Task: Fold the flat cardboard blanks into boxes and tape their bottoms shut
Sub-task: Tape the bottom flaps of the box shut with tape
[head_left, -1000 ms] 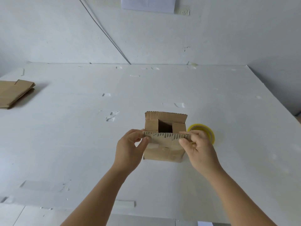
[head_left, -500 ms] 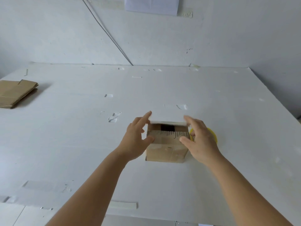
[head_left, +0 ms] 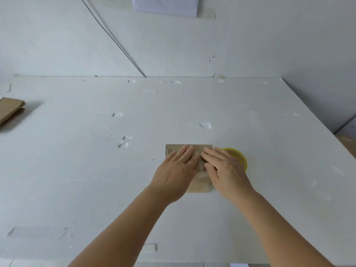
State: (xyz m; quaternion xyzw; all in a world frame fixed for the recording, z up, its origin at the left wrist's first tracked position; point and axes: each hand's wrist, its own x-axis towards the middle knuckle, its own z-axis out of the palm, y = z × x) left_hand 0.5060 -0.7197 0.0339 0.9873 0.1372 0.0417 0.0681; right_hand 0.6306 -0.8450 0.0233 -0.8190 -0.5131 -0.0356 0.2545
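A small brown cardboard box (head_left: 200, 180) stands on the white table (head_left: 77, 170) in the middle of the view, its upper flaps folded down flat. My left hand (head_left: 176, 171) lies on the left part of those flaps with straight fingers, pressing them. My right hand (head_left: 224, 169) presses the right part the same way, fingertips almost meeting the left ones. A yellow roll of tape (head_left: 239, 158) lies just right of the box, partly hidden behind my right hand.
A stack of flat cardboard blanks (head_left: 9, 110) lies at the table's far left edge. Scraps of clear tape stick to the tabletop in several spots. White walls close the back and right, with a sheet of paper (head_left: 167, 5) fixed up high.
The box's far and near flaps, open a second ago, have been folded down. Both hands let go of the flap edge and moved onto the closed top, fingers flat.
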